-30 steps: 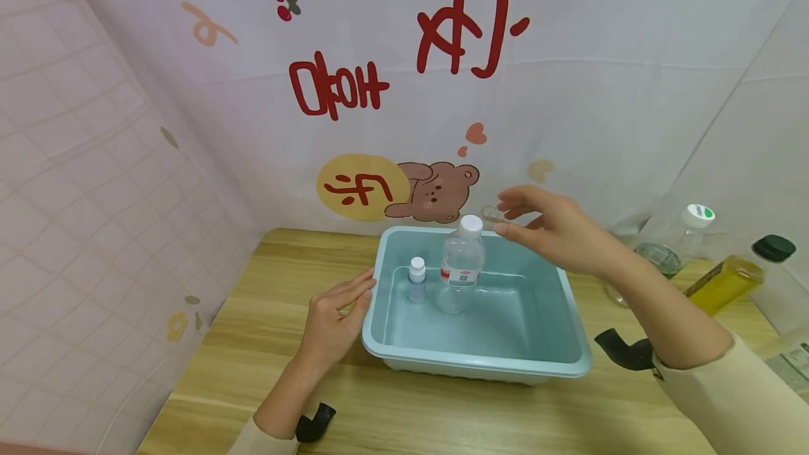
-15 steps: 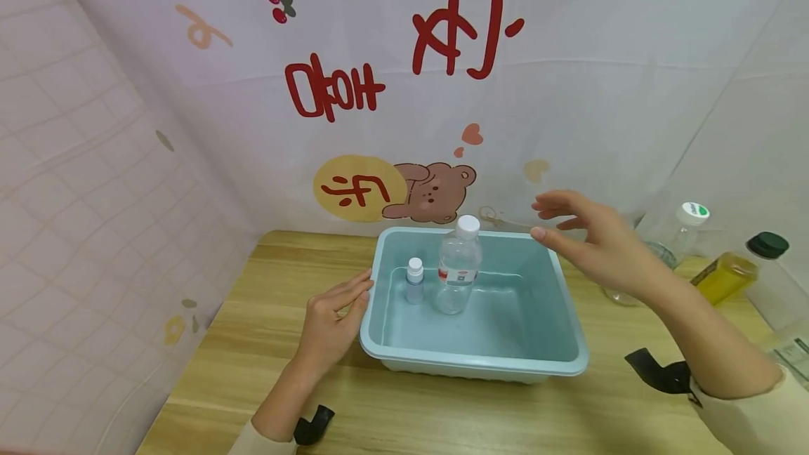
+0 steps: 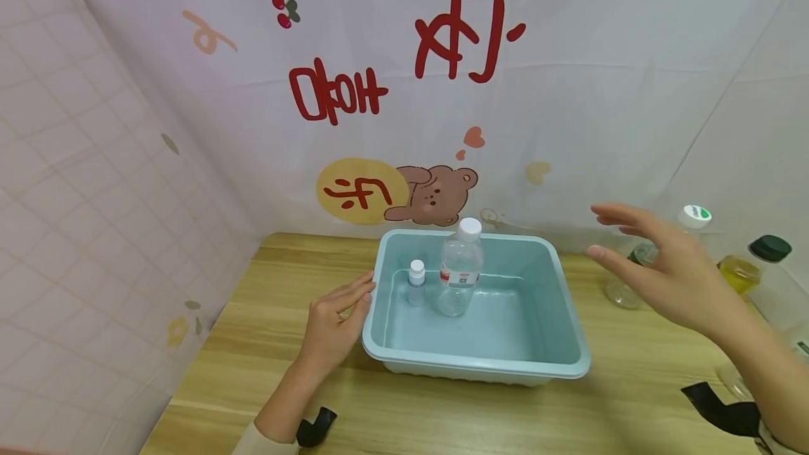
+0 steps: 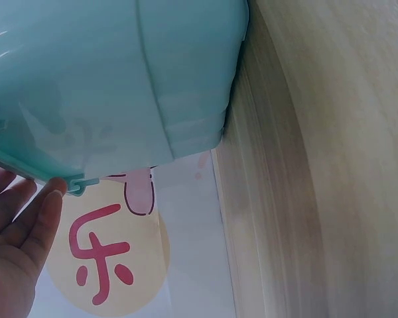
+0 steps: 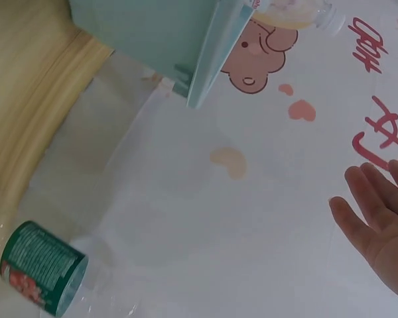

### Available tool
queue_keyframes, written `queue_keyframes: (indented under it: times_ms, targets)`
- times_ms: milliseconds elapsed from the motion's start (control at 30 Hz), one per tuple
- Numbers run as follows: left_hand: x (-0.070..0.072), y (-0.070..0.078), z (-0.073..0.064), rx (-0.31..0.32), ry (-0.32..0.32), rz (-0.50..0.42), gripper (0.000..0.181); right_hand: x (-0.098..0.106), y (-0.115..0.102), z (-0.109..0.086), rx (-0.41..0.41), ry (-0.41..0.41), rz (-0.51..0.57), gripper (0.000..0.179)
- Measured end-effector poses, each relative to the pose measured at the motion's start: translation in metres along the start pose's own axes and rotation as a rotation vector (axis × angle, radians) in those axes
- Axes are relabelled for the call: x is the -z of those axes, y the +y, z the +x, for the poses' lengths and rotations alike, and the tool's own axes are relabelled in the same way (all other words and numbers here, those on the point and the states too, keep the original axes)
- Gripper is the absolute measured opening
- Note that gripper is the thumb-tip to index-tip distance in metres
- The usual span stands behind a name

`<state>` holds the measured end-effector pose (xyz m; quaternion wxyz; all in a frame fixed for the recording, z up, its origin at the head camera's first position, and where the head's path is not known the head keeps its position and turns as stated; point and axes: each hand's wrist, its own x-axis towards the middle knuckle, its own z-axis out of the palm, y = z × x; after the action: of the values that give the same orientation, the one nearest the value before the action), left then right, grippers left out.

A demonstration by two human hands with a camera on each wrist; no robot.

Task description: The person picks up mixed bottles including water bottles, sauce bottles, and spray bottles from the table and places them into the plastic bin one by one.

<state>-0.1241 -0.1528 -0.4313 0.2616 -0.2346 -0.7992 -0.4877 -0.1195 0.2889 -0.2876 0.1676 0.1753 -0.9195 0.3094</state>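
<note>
My left hand (image 3: 335,318) rests at the left rim of a light blue plastic tub (image 3: 480,357), its fingertips touching the edge. In the left wrist view the fingers (image 4: 43,218) lie fairly straight against that rim. Inside the tub stand a large clear bottle (image 3: 460,269) with a white cap and a red-and-white label, and a small white-capped bottle (image 3: 416,283) to its left. My right hand (image 3: 670,269) is in the air right of the tub, thumb and fingers spread and holding nothing. It overlaps a clear bottle with a white-and-green cap (image 3: 695,215).
At the right stands a bottle of yellow liquid (image 3: 739,274) with a dark green cap. A green label (image 5: 43,268) on a clear bottle shows in the right wrist view. The wooden table (image 3: 284,265) meets a printed white cloth (image 3: 569,111) behind.
My right hand has moved from above the tub's back right, near the large bottle's cap, rightward toward the bottles at the side. My left hand has stayed at the rim.
</note>
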Motion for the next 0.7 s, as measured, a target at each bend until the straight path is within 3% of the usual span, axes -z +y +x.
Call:
queue_keyframes:
  times_ms: [133, 400, 700]
  targets:
    - [-0.001, 0.0, 0.0, -0.014, -0.007, -0.008, 0.023, 0.009, 0.008, -0.015, 0.013, 0.049, -0.053, 0.067]
    - [-0.001, 0.002, -0.001, -0.013, -0.011, -0.003, 0.024, 0.022, 0.015, -0.033, 0.162, 0.196, -0.1, 0.067]
    - [-0.002, 0.003, 0.0, -0.026, -0.004, -0.009, 0.023, 0.037, 0.031, -0.049, 0.146, 0.281, -0.135, 0.06]
